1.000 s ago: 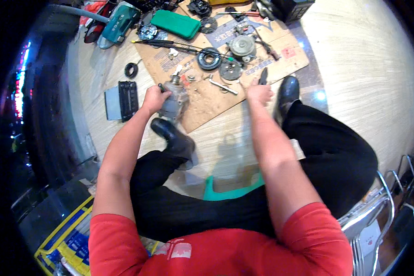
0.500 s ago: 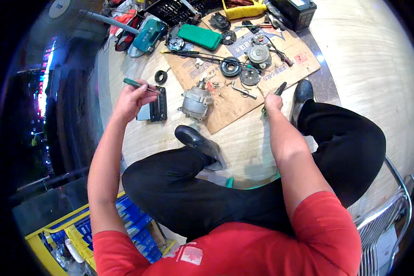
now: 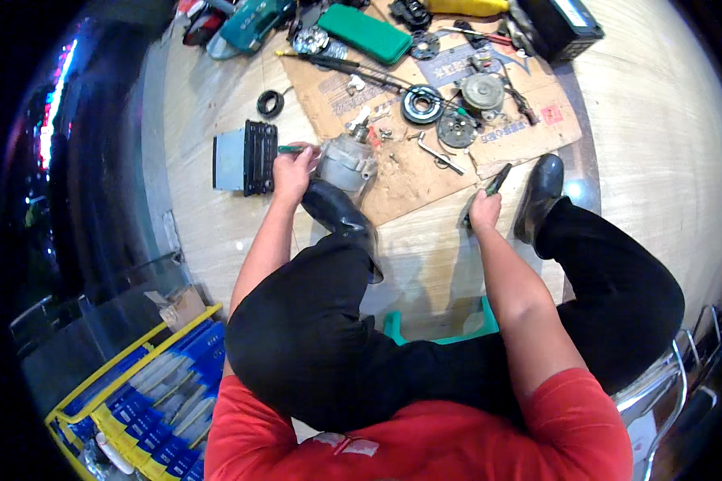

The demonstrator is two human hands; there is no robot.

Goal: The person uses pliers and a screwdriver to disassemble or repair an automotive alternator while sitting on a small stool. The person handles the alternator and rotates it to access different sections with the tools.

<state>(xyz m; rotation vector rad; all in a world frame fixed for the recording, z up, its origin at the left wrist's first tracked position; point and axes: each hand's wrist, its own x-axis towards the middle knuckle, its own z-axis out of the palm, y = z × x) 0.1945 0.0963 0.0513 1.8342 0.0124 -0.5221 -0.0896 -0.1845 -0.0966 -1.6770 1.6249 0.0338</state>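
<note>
My left hand (image 3: 294, 168) is closed on a small green-handled tool (image 3: 289, 149), probably a screwdriver, at the left side of a grey cast-metal housing (image 3: 344, 164) with a shaft sticking up. My right hand (image 3: 484, 209) grips a dark tool with some green (image 3: 496, 183) near the cardboard's front edge; its exact kind is unclear. An open black case with a grey lid (image 3: 229, 159) lies left of the housing, below a black rubber ring (image 3: 269, 103). A metal wrench (image 3: 448, 160) and small loose parts lie between my hands on the cardboard (image 3: 405, 192).
A pulley (image 3: 421, 104), discs, cables, a round part (image 3: 482, 94), a green case (image 3: 364, 34) and a black box (image 3: 557, 28) crowd the back. My boots border the cardboard. A yellow rack with blue bins (image 3: 136, 401) is at lower left; metal chair tubes at lower right.
My left hand was at the housing, moved out left with the green-handled tool, and is now back beside the housing. My right hand still holds its tool, slightly shifted. The view has shifted.
</note>
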